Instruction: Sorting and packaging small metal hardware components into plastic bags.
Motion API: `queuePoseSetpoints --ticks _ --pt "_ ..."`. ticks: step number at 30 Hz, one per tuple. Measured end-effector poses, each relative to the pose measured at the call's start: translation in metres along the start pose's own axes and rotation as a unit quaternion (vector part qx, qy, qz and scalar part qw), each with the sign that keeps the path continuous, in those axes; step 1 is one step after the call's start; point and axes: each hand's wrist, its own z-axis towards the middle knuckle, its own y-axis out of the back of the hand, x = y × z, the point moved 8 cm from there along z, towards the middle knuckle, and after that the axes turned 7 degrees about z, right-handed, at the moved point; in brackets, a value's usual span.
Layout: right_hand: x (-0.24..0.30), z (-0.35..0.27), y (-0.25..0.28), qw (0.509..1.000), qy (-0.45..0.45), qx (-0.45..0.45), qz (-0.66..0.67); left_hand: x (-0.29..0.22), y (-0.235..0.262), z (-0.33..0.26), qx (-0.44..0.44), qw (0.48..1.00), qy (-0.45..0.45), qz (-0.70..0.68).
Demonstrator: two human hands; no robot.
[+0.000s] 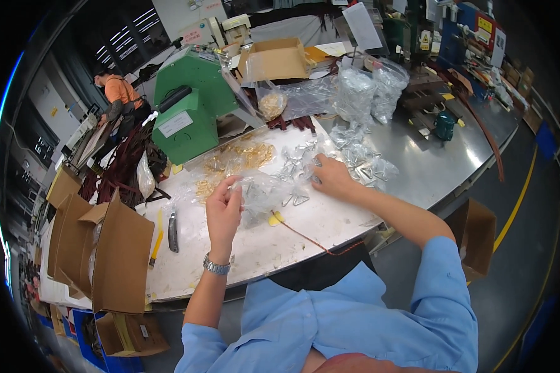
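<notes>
I am watching my left hand (223,208) pinching the top edge of a small clear crinkled plastic bag (261,196) between thumb and fingertips, lifting it just off the white worn tabletop (261,248). The bag is hanging at 3 o'clock of that hand; it is looking transparent, wrinkled and glossy, with contents too blurred to identify. My right hand (331,177) is lying at 2 o'clock of the bag, fingers curled onto a silvery triangular metal ring (317,163); I cannot tell whether it is grasping the ring or only pressing on it. More rings of the same kind are lying scattered at 12 o'clock of the bag, beside a heap of gold-coloured small metal fittings (239,158). A green boxy bench machine (190,105) is standing at 11 o'clock. A thin reddish-brown cord (311,239) is trailing at 5 o'clock.
</notes>
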Motion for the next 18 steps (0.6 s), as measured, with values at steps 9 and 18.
queuePoseSetpoints --ticks 9,18 --pt "-0.018 0.023 0.017 0.997 -0.057 0.016 0.054 -0.008 -0.005 0.001 -0.009 0.995 -0.062 0.076" --pt "-0.112 0.045 0.035 0.862 -0.215 -0.105 0.447 -0.010 -0.012 0.011 0.006 0.994 -0.077 0.082"
